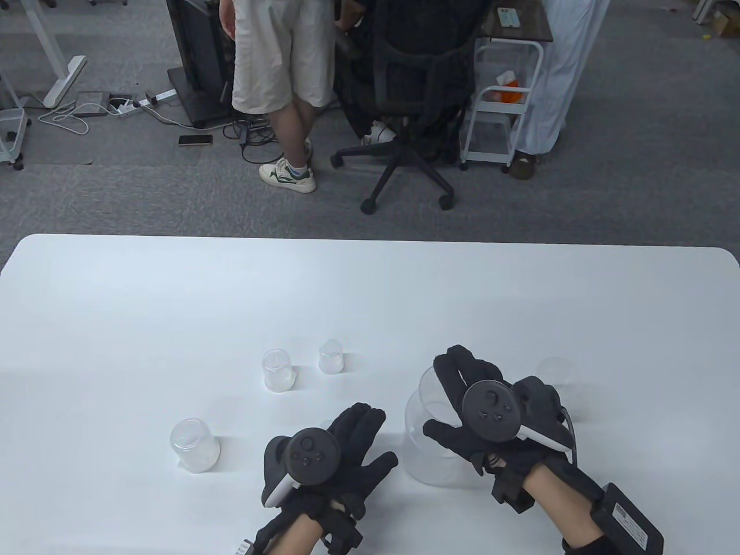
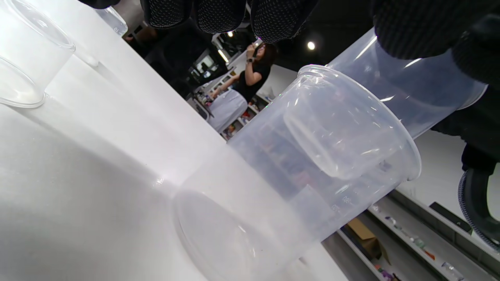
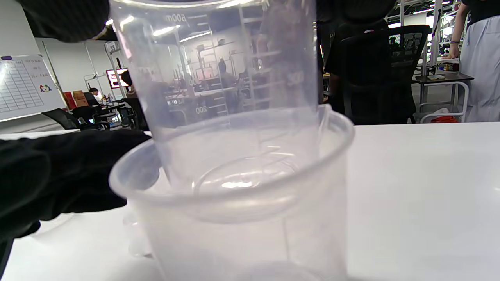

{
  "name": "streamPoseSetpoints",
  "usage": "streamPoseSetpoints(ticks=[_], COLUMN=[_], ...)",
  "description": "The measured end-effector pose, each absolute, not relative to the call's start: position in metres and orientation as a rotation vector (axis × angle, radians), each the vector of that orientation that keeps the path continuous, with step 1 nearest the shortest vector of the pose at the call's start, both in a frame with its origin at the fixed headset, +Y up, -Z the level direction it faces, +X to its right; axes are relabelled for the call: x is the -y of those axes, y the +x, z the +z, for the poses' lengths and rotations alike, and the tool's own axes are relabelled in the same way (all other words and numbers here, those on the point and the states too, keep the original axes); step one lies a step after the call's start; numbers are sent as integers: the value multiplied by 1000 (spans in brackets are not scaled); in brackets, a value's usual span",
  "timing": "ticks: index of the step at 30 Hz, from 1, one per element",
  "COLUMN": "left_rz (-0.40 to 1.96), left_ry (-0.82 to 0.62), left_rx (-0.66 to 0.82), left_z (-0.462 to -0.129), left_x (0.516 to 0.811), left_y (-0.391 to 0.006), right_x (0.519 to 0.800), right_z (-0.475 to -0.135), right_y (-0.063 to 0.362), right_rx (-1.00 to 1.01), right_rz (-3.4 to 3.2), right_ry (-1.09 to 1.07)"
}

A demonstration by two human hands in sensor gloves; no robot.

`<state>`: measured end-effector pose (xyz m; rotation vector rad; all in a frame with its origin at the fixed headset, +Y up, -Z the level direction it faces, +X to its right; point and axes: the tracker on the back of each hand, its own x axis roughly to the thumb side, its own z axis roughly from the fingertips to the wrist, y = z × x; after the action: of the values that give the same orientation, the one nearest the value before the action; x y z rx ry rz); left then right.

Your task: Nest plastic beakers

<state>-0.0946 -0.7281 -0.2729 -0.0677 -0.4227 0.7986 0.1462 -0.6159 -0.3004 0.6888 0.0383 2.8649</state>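
Spanning a grey-carpeted office, the white table [image 1: 173, 289]; right hand [image 1: 491, 404] grips beaker [image 3: 234, 78]; left hand [image 1: 329, 457] spread.

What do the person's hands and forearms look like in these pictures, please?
Both hands wear black knitted gloves. The left hand and right hand each carry a round dark grey tracker with small buttons and a white underside. Black straps circle the bare wrists; a black box with a white label sits on the right forearm, and a dark cable runs beside the right tracker.
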Motion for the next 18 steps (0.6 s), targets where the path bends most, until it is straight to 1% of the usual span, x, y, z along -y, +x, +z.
streamPoseSetpoints(ticks=[4, 9, 15, 18], left_rz=[797, 796, 797, 797], left_ry=[-69, -70, -70, -70], left_rx=[423, 420, 418, 417], left_z=[-273, -273, -273, -273], left_x=[728, 728, 729, 729], left_y=[-95, -95, -95, -95], right_x=[631, 643, 649, 647], right_z=[-302, -304, -306, -308], right_y=[144, 142, 143, 148], right_rx=[-71, -112, -150, -149], right_rz=[2889, 2904, 2901, 2859], right_ry=[689, 685, 678, 661])
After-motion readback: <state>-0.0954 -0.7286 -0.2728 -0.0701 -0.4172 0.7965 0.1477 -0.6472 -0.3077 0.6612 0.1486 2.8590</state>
